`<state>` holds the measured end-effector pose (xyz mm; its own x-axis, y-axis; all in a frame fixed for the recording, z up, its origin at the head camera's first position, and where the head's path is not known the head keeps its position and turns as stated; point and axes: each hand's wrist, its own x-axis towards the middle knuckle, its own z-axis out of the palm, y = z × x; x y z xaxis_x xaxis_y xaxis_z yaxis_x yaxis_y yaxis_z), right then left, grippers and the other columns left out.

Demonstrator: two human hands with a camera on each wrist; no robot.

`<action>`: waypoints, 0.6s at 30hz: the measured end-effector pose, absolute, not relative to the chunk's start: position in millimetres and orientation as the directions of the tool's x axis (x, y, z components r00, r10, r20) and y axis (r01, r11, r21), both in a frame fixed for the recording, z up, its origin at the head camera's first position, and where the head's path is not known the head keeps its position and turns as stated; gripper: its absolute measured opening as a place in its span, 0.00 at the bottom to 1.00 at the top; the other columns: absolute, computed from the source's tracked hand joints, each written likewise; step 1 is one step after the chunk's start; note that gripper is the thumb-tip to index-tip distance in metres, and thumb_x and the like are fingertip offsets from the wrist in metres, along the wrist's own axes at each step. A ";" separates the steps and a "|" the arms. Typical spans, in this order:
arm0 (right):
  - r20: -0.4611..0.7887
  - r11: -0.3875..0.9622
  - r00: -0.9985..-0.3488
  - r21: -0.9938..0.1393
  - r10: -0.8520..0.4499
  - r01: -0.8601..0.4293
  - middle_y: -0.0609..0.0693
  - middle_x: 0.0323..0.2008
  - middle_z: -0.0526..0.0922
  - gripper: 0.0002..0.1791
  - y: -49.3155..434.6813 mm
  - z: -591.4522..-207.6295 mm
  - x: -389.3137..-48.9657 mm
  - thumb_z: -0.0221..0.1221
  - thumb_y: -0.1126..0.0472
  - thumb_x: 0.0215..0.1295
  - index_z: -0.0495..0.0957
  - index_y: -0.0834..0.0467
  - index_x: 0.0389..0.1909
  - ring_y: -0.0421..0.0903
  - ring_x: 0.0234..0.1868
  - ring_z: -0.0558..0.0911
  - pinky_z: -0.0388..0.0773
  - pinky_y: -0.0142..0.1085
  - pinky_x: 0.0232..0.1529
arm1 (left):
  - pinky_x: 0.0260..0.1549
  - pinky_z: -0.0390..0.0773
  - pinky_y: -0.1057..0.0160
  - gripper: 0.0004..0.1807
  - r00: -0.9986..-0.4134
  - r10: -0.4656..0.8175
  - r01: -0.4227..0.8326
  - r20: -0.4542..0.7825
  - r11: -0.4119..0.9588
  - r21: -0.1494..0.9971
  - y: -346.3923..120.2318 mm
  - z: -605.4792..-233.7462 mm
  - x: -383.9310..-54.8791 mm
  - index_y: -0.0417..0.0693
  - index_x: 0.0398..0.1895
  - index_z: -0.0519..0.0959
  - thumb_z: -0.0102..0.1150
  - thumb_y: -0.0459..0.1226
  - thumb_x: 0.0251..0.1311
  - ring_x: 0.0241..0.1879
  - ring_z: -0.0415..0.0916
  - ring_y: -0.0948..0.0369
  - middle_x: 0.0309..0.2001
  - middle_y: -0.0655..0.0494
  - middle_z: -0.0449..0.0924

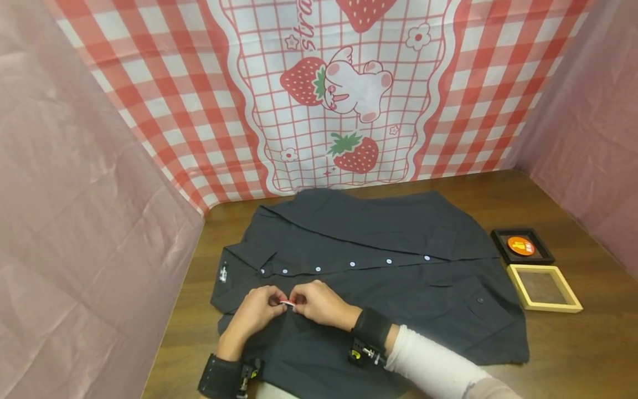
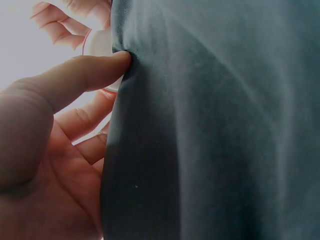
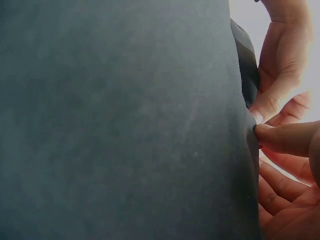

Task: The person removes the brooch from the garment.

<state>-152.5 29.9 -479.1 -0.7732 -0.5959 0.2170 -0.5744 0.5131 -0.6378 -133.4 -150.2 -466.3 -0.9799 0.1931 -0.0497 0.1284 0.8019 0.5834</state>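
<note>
A dark grey button-up shirt [image 1: 399,233] lies spread on the table, its collar to the left and white buttons along its front. My left hand [image 1: 259,307] and right hand [image 1: 319,303] meet over the near front panel, pinching a raised fold of cloth and a small round badge [image 1: 287,303] held edge-on. In the left wrist view, the badge [image 2: 100,45] shows a pale face and red rim behind the cloth. My left thumb [image 2: 95,70] presses the fabric against it. Cloth covers much of the right wrist view, where fingertips of both hands meet at the fold.
To the right, a black square frame [image 1: 545,259] holds an orange round badge [image 1: 521,245]. A pale wooden frame [image 1: 545,306] lies just nearer. A red-checked strawberry cloth [image 1: 359,94] hangs behind the brown table [image 1: 603,332], with pink cloth [image 1: 89,194] at both sides.
</note>
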 end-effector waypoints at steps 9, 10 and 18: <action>0.229 0.520 -0.772 -0.624 -0.593 -0.584 0.43 0.20 0.81 0.02 23.9 -480.5 -154.1 0.67 0.64 0.55 0.82 0.55 0.28 0.29 0.21 0.71 0.67 0.22 0.24 | 0.27 0.73 0.65 0.06 -0.984 0.172 0.121 -0.037 0.815 0.566 -151.9 -467.7 -133.9 0.49 0.28 0.82 0.71 0.33 0.49 0.27 0.74 0.67 0.27 0.59 0.81; 0.231 0.526 -0.773 -0.616 -0.591 -0.586 0.43 0.19 0.80 0.02 22.9 -480.8 -154.2 0.67 0.63 0.55 0.82 0.55 0.28 0.29 0.20 0.70 0.67 0.22 0.24 | 0.27 0.73 0.66 0.06 -0.984 0.172 0.123 -0.035 0.817 0.563 -152.1 -467.6 -133.7 0.49 0.28 0.82 0.71 0.33 0.49 0.26 0.74 0.67 0.27 0.59 0.81; 0.242 0.603 -0.778 -0.516 -0.579 -0.609 0.42 0.21 0.81 0.04 17.8 -482.2 -153.8 0.67 0.58 0.57 0.84 0.54 0.27 0.32 0.22 0.71 0.67 0.23 0.25 | 0.25 0.74 0.67 0.05 -0.982 0.191 0.151 -0.011 0.808 0.570 -154.9 -467.1 -133.6 0.50 0.28 0.83 0.72 0.36 0.50 0.25 0.75 0.68 0.27 0.60 0.83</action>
<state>-153.8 17.8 -482.2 -0.7784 -0.5791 0.2423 -0.6089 0.6027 -0.5157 -133.6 -154.9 -467.1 -0.9816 0.1907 -0.0109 0.1506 0.8079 0.5697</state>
